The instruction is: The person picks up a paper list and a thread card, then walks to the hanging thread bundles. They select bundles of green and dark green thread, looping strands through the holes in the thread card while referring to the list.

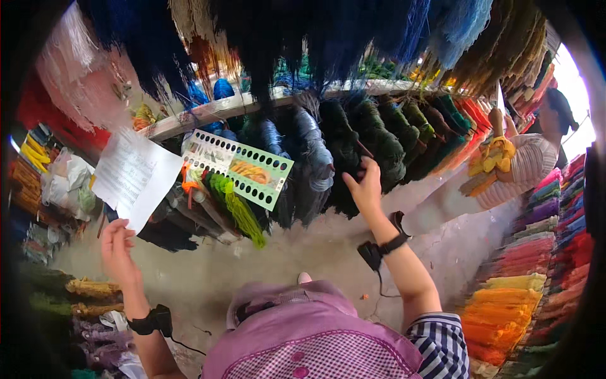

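My left hand (120,252) has its curled fingers at the lower edge of a white sheet of paper (136,177), apparently gripping it. Right of the sheet, a pale green and white card (265,169) with rows of dark oval holes leans against the hanging yarn. A lime-green bundle of thread (237,208) and an orange strand (191,183) hang at its lower side. My right hand (366,189) is held up by the dark skeins of yarn (344,158), thumb and forefinger apart, with nothing visible between them. A brown stick end (364,149) pokes out just beyond the fingertips.
A pale rail (208,112) carries skeins in many colours; more yarn hangs overhead. Another person (527,161) stands at the right holding yellow-orange yarn (492,158). Stacked orange skeins (505,316) lie at the lower right, plastic bags (66,183) at the left.
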Tool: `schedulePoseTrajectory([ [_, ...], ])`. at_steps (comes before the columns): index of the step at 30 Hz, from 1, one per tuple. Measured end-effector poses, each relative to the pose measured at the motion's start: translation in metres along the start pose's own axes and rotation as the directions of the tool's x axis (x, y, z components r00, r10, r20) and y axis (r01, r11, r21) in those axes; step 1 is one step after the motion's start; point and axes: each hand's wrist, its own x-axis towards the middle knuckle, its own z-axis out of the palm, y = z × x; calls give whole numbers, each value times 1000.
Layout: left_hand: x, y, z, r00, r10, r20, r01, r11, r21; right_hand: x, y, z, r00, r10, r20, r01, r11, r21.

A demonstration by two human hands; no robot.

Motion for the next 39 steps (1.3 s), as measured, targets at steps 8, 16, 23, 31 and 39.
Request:
schedulePoseTrajectory([
  [8, -61, 20, 47, 979, 34, 203, -30, 999, -21, 12, 9, -9, 999, -50, 19, 49, 998, 28],
  [16, -113, 58, 119, 716, 126, 686, -57, 991, -123, -18, -129, -69, 972, -230, 45, 118, 647, 753],
  [23, -142, 88, 183, 641, 28, 767, 308, 906, -290, -10, -192, -61, 626, -615, 479, 96, 671, 735],
  [31, -130, 81, 129, 666, -142, 732, 404, 894, -194, -23, -223, -37, 563, -734, 379, 427, 651, 627],
  [39, -78, 62, 11, 582, -338, 740, 465, 885, 38, -37, -240, 8, 751, -385, 536, -118, 720, 684],
])
